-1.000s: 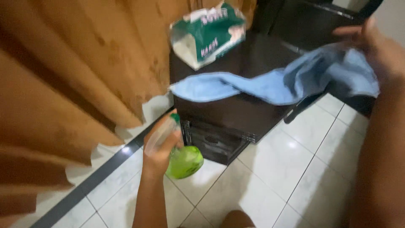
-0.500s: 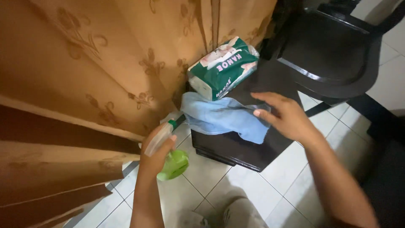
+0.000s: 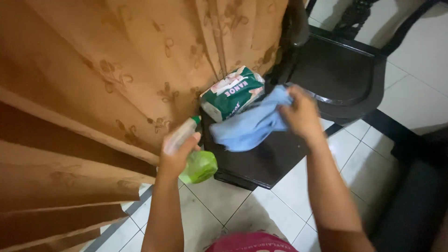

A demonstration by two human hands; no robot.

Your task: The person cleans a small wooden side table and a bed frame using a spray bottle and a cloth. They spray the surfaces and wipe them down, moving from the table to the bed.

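Observation:
My left hand (image 3: 176, 156) grips a spray bottle (image 3: 198, 164) with a green lower body and a pale trigger head, held just off the left edge of a small dark table (image 3: 268, 161). My right hand (image 3: 301, 114) holds a light blue cloth (image 3: 249, 127) that lies bunched on the tabletop. A green and white soft tissue pack (image 3: 232, 93) stands at the table's back edge, right behind the cloth and against the curtain.
An orange-brown patterned curtain (image 3: 116, 84) fills the left and top. A dark chair (image 3: 343, 77) stands behind the table at the upper right. White floor tiles (image 3: 289, 196) lie below, with dark furniture (image 3: 415, 205) at the right edge.
The blue cloth went from spread out wide in my raised right hand to bunched on the table, then slid back toward the tissue pack. The bottle stayed in my left hand.

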